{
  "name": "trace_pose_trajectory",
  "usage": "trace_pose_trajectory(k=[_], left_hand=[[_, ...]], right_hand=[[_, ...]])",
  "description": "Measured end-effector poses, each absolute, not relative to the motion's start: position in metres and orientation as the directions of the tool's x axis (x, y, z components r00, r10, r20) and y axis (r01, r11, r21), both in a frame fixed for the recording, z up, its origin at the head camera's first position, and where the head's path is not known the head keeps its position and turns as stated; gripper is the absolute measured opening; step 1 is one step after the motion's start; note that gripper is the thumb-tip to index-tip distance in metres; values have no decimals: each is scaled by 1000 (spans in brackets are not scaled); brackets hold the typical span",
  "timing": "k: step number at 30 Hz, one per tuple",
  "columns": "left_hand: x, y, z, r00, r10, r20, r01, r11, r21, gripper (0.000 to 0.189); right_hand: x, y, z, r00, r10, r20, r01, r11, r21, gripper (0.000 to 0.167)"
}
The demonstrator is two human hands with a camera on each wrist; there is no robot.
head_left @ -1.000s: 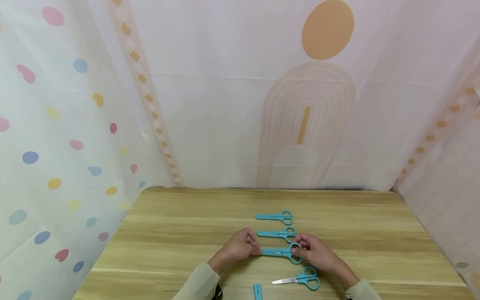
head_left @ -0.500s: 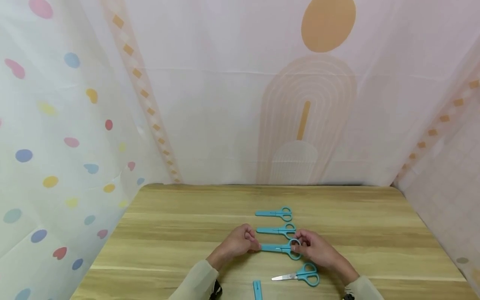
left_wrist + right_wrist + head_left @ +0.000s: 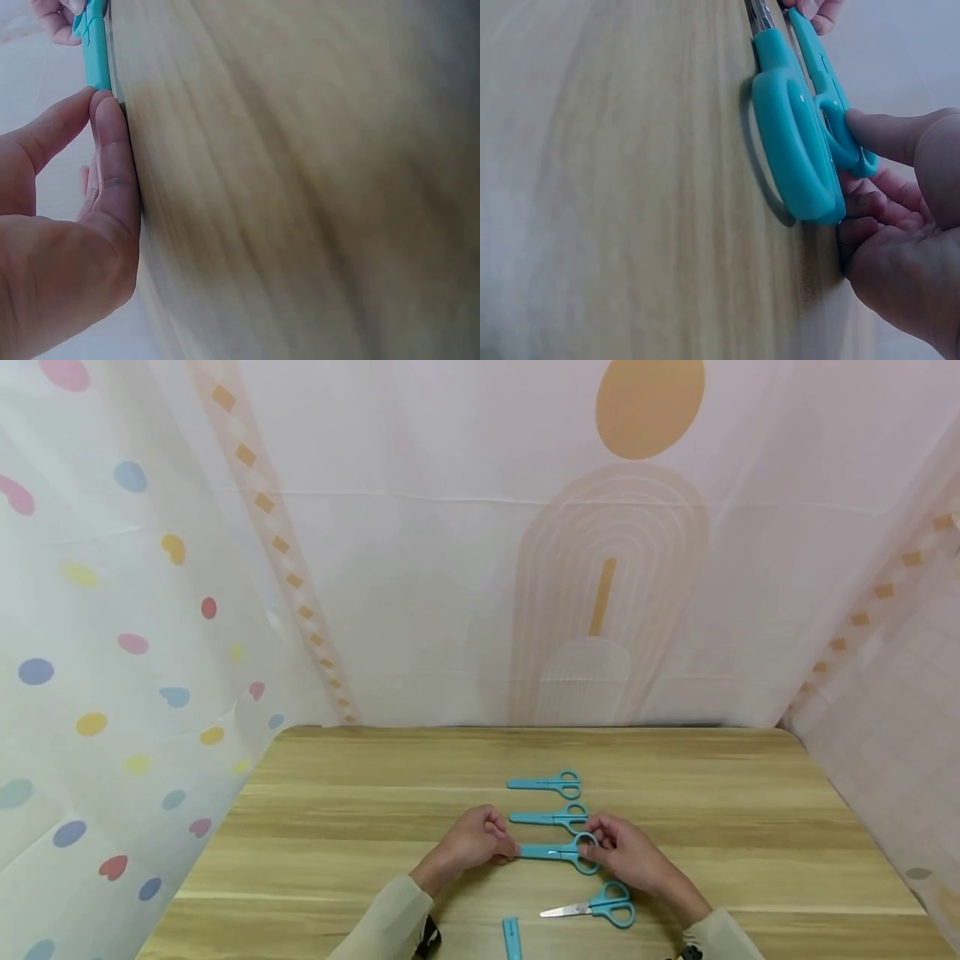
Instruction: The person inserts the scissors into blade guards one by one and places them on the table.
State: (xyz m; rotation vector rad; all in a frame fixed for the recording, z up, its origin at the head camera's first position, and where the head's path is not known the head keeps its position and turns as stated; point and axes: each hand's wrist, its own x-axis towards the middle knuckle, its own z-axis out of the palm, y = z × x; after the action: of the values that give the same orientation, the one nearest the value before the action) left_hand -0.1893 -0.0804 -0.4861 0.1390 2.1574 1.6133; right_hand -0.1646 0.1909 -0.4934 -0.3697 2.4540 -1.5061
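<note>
A pair of sheathed teal scissors point(image 3: 551, 852) lies crosswise on the table between my hands, blade cover to the left and handle loops to the right. My left hand point(image 3: 471, 842) pinches the tip of the cover between thumb and fingers, as the left wrist view shows close up. At the other end, my right hand point(image 3: 632, 858) pinches the handle loops, its thumb point(image 3: 889, 135) on the near side. Nearer to me lies a second pair of scissors point(image 3: 600, 906) with bare metal blades pointing left. A loose teal blade cover point(image 3: 512, 937) sits to its left, partly cut off by the frame's bottom.
Two more sheathed scissors, the farther pair point(image 3: 547, 784) and the nearer pair point(image 3: 551, 818), lie parallel behind the held one. They rest on a wood-grain table point(image 3: 337, 818). Patterned cloth point(image 3: 435, 610) hangs behind the table and along both sides.
The head view has tilted down and shifted slightly. Both hands keep their hold on the sheathed scissors, and the things on the table keep their places.
</note>
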Motion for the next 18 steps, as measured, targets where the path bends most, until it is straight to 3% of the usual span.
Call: trace_pose_trajectory(k=[18], left_hand=[[-187, -78, -483, -909, 305, -284, -189, 306, 933, 29]], right_hand=[[-164, 187, -496, -963, -260, -76, -36, 399, -916, 26]])
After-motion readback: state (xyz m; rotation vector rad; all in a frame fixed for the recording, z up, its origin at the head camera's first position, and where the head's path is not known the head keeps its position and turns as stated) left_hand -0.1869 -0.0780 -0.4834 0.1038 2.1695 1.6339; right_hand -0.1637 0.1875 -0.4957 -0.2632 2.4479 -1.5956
